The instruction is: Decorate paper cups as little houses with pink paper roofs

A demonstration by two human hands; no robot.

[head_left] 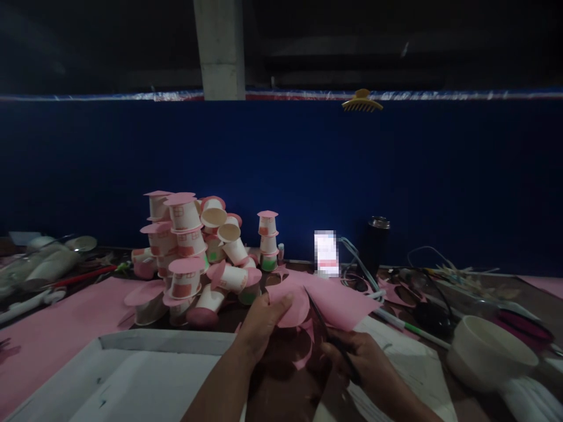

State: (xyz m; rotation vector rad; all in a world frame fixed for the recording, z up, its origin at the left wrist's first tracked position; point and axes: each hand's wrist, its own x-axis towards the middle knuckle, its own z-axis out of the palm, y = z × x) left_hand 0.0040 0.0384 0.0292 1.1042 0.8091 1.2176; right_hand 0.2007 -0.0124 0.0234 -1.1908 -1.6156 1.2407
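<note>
My left hand (pixel 261 322) pinches a sheet of pink paper (pixel 334 302) at a rounded part, thumb on top. My right hand (pixel 352 354) is closed round dark scissors (pixel 323 328) whose blades sit in the paper's edge. A curled pink offcut (pixel 305 351) hangs below the cut. Behind, a heap of small paper cups (pixel 193 258) with pink round lids stands stacked and tumbled, and a short stack of three cups (pixel 267 240) stands apart to its right.
A white shallow box (pixel 132 375) lies at the front left on a pink sheet (pixel 57 328). A white bowl (pixel 488 351), cables (pixel 422 281), a dark flask (pixel 377 243), and pens lie to the right. A blue partition (pixel 308 170) closes the back, with a hair clip (pixel 361 102) on top.
</note>
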